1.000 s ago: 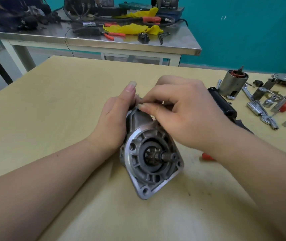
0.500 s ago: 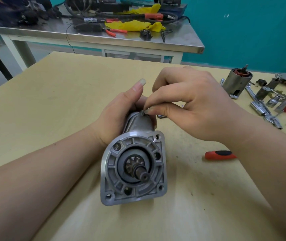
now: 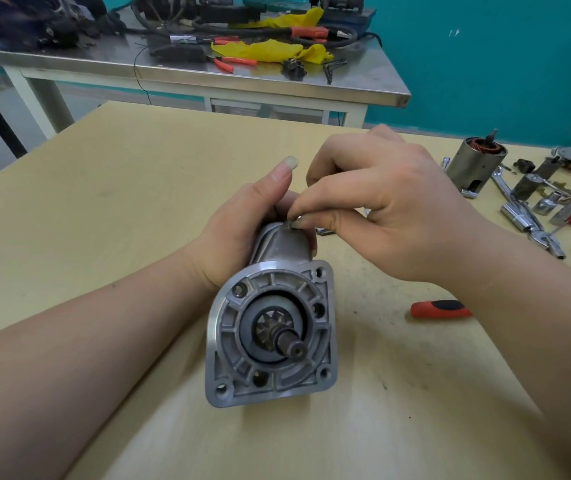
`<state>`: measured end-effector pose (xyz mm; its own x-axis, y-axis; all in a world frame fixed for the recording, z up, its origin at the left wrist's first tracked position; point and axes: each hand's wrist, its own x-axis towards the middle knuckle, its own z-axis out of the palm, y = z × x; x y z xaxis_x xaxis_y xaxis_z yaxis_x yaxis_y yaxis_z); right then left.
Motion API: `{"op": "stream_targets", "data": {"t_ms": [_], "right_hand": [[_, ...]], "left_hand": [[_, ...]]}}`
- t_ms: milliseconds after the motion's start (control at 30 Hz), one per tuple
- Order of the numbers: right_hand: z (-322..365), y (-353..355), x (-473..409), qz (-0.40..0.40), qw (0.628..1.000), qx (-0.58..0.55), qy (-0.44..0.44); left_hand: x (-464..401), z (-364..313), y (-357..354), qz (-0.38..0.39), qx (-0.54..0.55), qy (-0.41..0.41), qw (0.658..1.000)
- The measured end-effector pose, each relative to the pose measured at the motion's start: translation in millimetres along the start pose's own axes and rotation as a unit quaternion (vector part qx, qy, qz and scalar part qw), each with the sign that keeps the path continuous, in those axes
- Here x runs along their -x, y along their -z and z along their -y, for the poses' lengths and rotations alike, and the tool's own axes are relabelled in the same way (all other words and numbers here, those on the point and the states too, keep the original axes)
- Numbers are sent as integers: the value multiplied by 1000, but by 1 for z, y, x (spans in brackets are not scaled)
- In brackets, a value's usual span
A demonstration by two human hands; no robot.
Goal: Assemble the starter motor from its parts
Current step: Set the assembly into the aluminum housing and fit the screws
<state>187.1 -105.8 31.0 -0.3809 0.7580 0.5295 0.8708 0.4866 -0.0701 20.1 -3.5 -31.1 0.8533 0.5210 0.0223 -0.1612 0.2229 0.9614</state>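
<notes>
The starter motor (image 3: pixel 272 327) lies on the yellow table (image 3: pixel 138 188), its grey cast flange, ribbed and with bolt holes, facing the camera, pinion and shaft at centre. The left hand (image 3: pixel 242 233) grips its body; right hand (image 3: pixel 391 206) fingers pinch a small metal piece (image 3: pixel 294 221) on top.

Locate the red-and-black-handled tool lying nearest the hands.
In the head view, the red-and-black handle lies flat on the wooden table, right of the starter housing, partly hidden under the right forearm.

Left hand (image 3: pixel 242 233) curled in a grip, right hand (image 3: pixel 391 209) pinching with fingertips
</notes>
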Motion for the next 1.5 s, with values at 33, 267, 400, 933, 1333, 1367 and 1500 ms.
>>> {"op": "stream_targets", "data": {"t_ms": [33,267,400,933,1333,1367,1500], "right_hand": [[-1,-1,0,-6,1000,7,11],[6,-13,13,-60,998,23,22],[9,-16,14,-68,997,35,11],[42,-32,11,-120,981,-26,-148],[0,25,-2,-246,951,-116,-145],[-10,24,-2,-230,951,-100,-183],[-48,-16,4,61,937,41,-340]], "left_hand": [[0,1,0,1,1,-1,1000],[0,5,3,-26,20,-10,999],[2,4,0,-48,35,-9,998],[14,3,-5,-131,-17,-91,987],[12,-3,16,-57,-203,-155,965],[13,-4,19,-38,-207,-149,966],[12,-8,29,16,-188,-124,974]]}}
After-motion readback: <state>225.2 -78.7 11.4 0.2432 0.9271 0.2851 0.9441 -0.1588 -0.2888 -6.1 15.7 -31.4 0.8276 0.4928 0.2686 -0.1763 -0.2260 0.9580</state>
